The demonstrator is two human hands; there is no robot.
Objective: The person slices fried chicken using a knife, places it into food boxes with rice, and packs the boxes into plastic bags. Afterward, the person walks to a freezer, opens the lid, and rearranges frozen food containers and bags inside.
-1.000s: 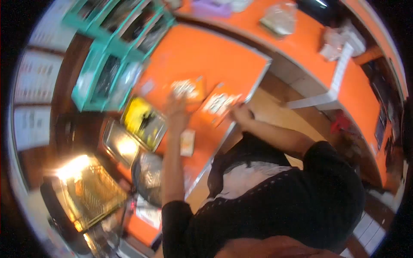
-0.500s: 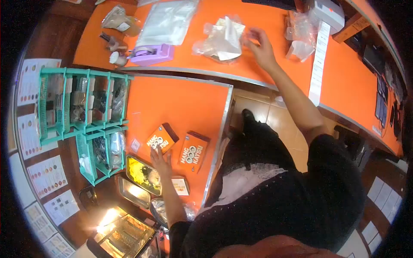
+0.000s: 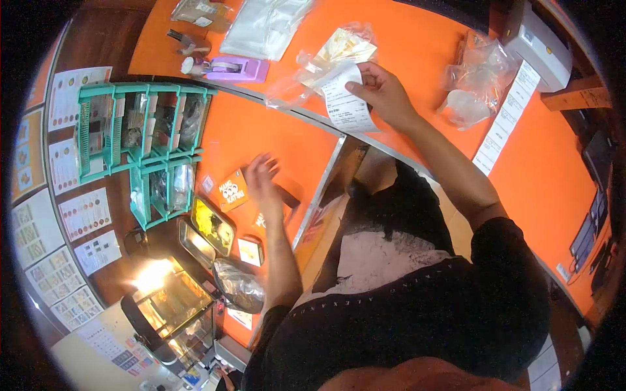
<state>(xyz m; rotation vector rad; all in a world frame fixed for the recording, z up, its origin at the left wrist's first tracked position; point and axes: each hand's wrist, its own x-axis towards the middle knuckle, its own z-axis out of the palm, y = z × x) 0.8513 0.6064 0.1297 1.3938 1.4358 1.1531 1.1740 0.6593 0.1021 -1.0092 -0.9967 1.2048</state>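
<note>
My right hand pinches a printed paper receipt at its top corner. The receipt hangs over the front edge of the back counter, in front of a clear plastic bag with a yellowish paper piece at it. My left hand is raised above the lower counter, slightly blurred, fingers apart and holding nothing. Below it lies an orange box printed "MANG KATSU". A second orange box is mostly hidden behind my left hand and wrist.
A purple tape dispenser and clear plastic sheets are on the back counter. A printer with a long paper strip stands right. Teal racks, a metal tray with yellow food and a lit warmer are left.
My right hand, empty before, now holds the receipt and has moved slightly left and down. My left hand has lifted off the nearer orange box. The whole view has shifted.
</note>
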